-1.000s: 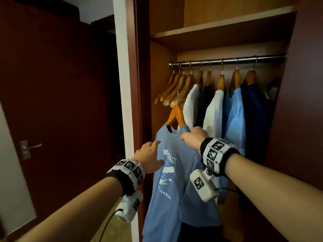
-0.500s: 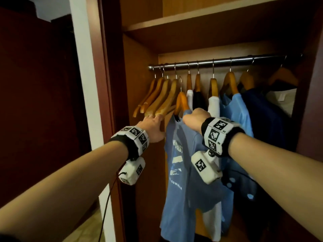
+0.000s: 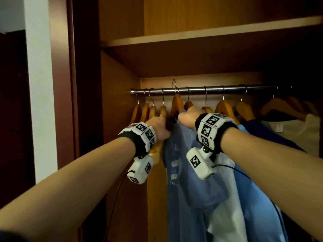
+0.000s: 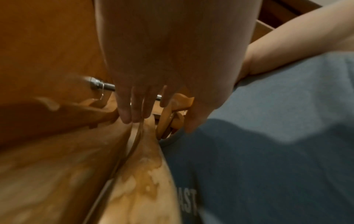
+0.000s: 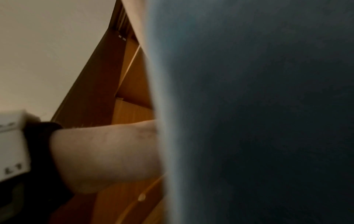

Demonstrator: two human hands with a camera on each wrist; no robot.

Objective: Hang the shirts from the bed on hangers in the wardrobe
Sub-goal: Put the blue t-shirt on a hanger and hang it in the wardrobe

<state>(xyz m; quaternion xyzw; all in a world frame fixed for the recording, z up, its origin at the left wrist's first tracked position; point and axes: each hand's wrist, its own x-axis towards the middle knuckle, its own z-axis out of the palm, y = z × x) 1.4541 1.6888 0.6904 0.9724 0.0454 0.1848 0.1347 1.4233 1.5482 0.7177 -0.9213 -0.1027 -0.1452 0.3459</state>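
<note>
A blue printed shirt (image 3: 181,154) hangs on a wooden hanger (image 3: 176,103) whose metal hook (image 3: 173,85) stands just over the wardrobe's steel rail (image 3: 227,89). My right hand (image 3: 188,117) grips the hanger's shoulder through the shirt near the collar. To its left, my left hand (image 3: 160,126) presses with straight fingers (image 4: 126,112) against the empty wooden hangers (image 3: 145,110). The same blue shirt (image 4: 268,136) fills the right of the left wrist view. Blue fabric (image 5: 249,121) covers most of the right wrist view and hides my right fingers.
Several shirts hang to the right on the rail: a white one (image 3: 225,198), a light blue one (image 3: 258,198), a navy one (image 3: 272,135) and a cream one (image 3: 297,131). A shelf (image 3: 192,37) runs above the rail. The wardrobe's side wall (image 3: 118,102) stands close on the left.
Both hands have risen towards the rail with the blue shirt on its hanger. Its hook, earlier below the rail, now stands over it. My left hand has moved onto the empty hangers.
</note>
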